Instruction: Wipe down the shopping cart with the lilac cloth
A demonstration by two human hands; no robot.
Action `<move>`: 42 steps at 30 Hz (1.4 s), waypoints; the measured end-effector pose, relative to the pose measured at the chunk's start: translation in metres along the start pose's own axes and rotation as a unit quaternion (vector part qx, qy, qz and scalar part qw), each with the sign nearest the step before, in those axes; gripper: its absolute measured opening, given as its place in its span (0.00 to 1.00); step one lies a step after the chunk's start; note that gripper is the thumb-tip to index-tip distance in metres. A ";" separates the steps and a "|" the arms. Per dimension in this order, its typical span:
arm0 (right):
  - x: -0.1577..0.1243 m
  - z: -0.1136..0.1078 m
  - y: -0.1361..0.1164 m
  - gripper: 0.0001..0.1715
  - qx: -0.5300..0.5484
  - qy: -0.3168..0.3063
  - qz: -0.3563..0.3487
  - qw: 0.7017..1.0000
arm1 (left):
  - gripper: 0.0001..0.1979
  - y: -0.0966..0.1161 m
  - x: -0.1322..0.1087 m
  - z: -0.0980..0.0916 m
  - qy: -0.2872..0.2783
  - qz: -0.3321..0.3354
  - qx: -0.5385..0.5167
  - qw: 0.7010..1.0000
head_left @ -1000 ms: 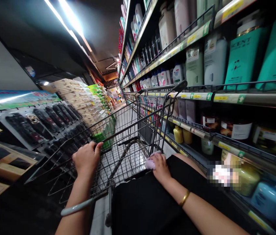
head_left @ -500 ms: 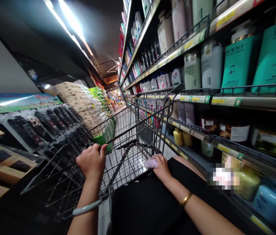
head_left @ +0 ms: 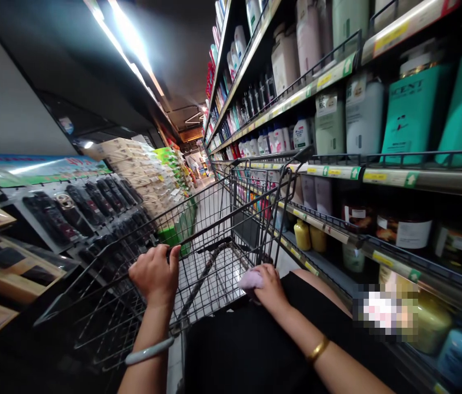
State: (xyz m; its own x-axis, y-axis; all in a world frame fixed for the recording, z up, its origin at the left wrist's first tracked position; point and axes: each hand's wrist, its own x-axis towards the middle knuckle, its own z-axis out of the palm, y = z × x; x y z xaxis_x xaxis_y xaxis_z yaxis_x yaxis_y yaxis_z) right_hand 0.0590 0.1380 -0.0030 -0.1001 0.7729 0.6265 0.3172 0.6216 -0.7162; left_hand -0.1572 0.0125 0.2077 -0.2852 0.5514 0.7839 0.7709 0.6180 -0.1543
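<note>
A dark wire shopping cart [head_left: 218, 219] stands in front of me in a narrow shop aisle. My left hand [head_left: 155, 273] is closed around the cart's handle bar on the left; a pale bangle sits on that forearm. My right hand [head_left: 269, 284] rests closed on the right end of the handle, with a small pale pink thing [head_left: 250, 280] pressed under its fingers. A gold bangle is on my right wrist. My black clothing fills the bottom middle.
Tall shelves [head_left: 337, 76] of bottles and jars with yellow price tags run close along the right. On the left hang dark packaged goods [head_left: 87, 202], with stacked cartons [head_left: 132, 158] and green displays beyond. The tiled aisle floor [head_left: 210, 202] runs ahead.
The cart and both hands have shifted slightly right and forward along the aisle. Both hands keep the same hold on the handle.
</note>
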 end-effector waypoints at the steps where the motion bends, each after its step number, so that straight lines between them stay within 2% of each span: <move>1: 0.006 -0.004 -0.005 0.30 0.011 0.005 0.000 1.000 | 0.31 0.000 0.000 0.001 0.006 0.002 -0.001 1.000; 3: 0.031 -0.019 -0.021 0.30 0.024 0.046 -0.025 0.998 | 0.31 -0.001 -0.002 0.002 0.025 0.004 -0.001 1.000; 5: 0.063 -0.037 -0.040 0.27 0.037 0.141 -0.039 0.989 | 0.32 -0.001 -0.003 0.003 0.043 0.006 0.000 0.999; 7: 0.083 -0.049 -0.052 0.26 0.033 0.188 -0.065 0.980 | 0.32 -0.001 -0.003 0.004 0.054 0.007 -0.002 0.998; 8: 0.085 -0.050 -0.054 0.26 0.021 0.186 -0.077 0.979 | 0.32 -0.001 -0.003 0.004 0.056 0.008 -0.004 0.998; 10: 0.072 -0.044 -0.049 0.27 -0.014 0.137 -0.099 0.985 | 0.32 -0.001 -0.003 0.004 0.055 0.007 -0.006 0.998; 12: 0.044 -0.030 -0.037 0.32 -0.038 0.056 -0.112 0.991 | 0.31 -0.001 -0.003 0.004 0.051 0.006 -0.009 0.999; 14: 0.018 -0.018 -0.025 0.33 -0.035 0.004 -0.101 0.994 | 0.31 -0.002 -0.003 0.004 0.046 0.005 -0.011 0.999; 16: 0.009 -0.013 -0.021 0.33 -0.025 -0.017 -0.084 0.996 | 0.31 -0.002 -0.004 0.004 0.042 0.003 -0.010 0.999; 17: 0.014 -0.015 -0.023 0.32 -0.019 -0.013 -0.073 0.997 | 0.31 -0.002 -0.004 0.004 0.040 0.003 -0.009 0.999; 19: 0.040 -0.028 -0.034 0.31 -0.005 0.032 -0.042 0.999 | 0.31 -0.002 -0.004 0.004 0.039 0.003 -0.006 0.999; 21: 0.076 -0.045 -0.048 0.28 0.027 0.122 -0.016 0.992 | 0.31 -0.001 -0.004 0.003 0.039 0.004 -0.003 0.999; 23: 0.107 -0.058 -0.059 0.26 0.038 0.201 -0.035 0.978 | 0.31 0.000 -0.005 0.002 0.039 0.001 -0.003 0.999; 25: 0.116 -0.060 -0.060 0.24 0.019 0.237 -0.075 0.968 | 0.31 0.001 -0.005 0.001 0.037 0.000 -0.005 0.999; 27: 0.103 -0.051 -0.051 0.23 -0.020 0.215 -0.120 0.969 | 0.31 0.003 -0.004 -0.001 0.032 -0.003 -0.010 0.999; 30: 0.060 -0.031 -0.028 0.24 -0.064 0.130 -0.167 0.975 | 0.31 0.004 -0.005 -0.003 0.026 -0.008 -0.015 1.000; 31: 0.048 -0.027 -0.022 0.25 -0.063 0.103 -0.167 0.978 | 0.31 0.004 -0.005 -0.003 0.025 -0.008 -0.015 1.000; 33: 0.041 -0.027 -0.019 0.25 -0.038 0.099 -0.151 0.983 | 0.31 0.004 -0.005 -0.004 0.022 -0.005 -0.015 1.000; 35: 0.056 -0.038 -0.027 0.25 -0.007 0.154 -0.130 0.979 | 0.30 0.004 -0.006 -0.005 0.020 -0.002 -0.015 1.000; 38: 0.107 -0.061 -0.053 0.28 0.008 0.276 -0.131 0.952 | 0.30 0.003 -0.007 -0.005 0.021 -0.005 -0.017 1.000; 40: 0.137 -0.067 -0.068 0.29 -0.008 0.308 -0.141 0.941 | 0.30 0.003 -0.007 -0.005 0.020 -0.008 -0.019 1.000; 42: 0.148 -0.063 -0.076 0.28 -0.043 0.313 -0.147 0.937 | 0.30 0.004 -0.007 -0.006 0.018 -0.011 -0.022 1.000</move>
State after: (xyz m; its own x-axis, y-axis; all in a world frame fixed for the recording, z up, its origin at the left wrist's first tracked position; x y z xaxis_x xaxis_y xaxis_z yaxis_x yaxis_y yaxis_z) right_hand 0.0795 0.1978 0.1635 0.3692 0.3276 0.8697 0.4410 0.7620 -0.4742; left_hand -0.1489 0.0074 0.2051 -0.2827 0.5171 0.8079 0.7893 0.6040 -0.1104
